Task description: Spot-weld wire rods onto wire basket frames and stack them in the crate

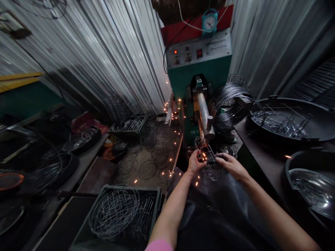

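Observation:
A small wire rack (210, 169) of thin bent rods is held at the tip of a spot welder's arm (205, 118), with bright sparks at the contact. My left hand (195, 162) is closed on the rack's left side, thumb and fingers pinching the wire. From the right, my right hand (230, 164) grips the opposite edge of the rack between thumb and fingertips. The rack's far end is partly hidden by the welder's electrode. A dark apron (217, 212) covers the lap beneath both hands.
The green welder cabinet (199, 71) carries a lit red lamp and a teal clock (209, 22). A wire coil (230, 104) stands right of the arm. Black pans (326, 115) of wire parts line the right bench. A crate (159, 200) of wire pieces sits left; sparks scatter across the floor.

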Available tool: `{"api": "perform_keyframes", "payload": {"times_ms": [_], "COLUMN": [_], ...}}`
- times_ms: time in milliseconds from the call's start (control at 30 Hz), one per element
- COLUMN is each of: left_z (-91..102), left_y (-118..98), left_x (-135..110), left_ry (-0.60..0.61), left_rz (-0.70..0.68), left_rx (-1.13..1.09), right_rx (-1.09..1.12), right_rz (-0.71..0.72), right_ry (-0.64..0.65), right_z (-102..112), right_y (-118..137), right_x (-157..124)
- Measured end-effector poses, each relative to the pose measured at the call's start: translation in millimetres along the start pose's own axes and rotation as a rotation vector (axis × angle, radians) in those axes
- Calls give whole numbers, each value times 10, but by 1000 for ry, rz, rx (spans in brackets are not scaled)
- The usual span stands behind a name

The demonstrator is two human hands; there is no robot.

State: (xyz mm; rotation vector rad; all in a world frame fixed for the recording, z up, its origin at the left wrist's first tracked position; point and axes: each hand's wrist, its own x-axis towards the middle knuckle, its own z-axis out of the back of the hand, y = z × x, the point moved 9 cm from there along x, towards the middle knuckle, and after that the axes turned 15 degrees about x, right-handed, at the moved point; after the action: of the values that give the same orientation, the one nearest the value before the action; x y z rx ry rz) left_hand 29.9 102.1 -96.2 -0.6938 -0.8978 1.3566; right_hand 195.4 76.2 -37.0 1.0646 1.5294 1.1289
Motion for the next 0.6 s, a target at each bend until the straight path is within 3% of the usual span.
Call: {"api": "perform_keyframes", "payload": {"times_ms": [200, 400, 600], "left_z": [78, -2, -29], "left_y": [-38, 85, 127], "left_x": [45, 106, 156], "left_ry": [27, 75, 100], "left_rz": [-26, 104, 128], "left_rx": [-12, -208, -288], "right_rx": [-69, -57, -109], "right_rz": [-45, 50, 123], "right_ry": [98, 88, 62], "right_z": [3, -119, -131], "right_y": [-87, 51, 172], "right_x": [-229, -57, 83]}}
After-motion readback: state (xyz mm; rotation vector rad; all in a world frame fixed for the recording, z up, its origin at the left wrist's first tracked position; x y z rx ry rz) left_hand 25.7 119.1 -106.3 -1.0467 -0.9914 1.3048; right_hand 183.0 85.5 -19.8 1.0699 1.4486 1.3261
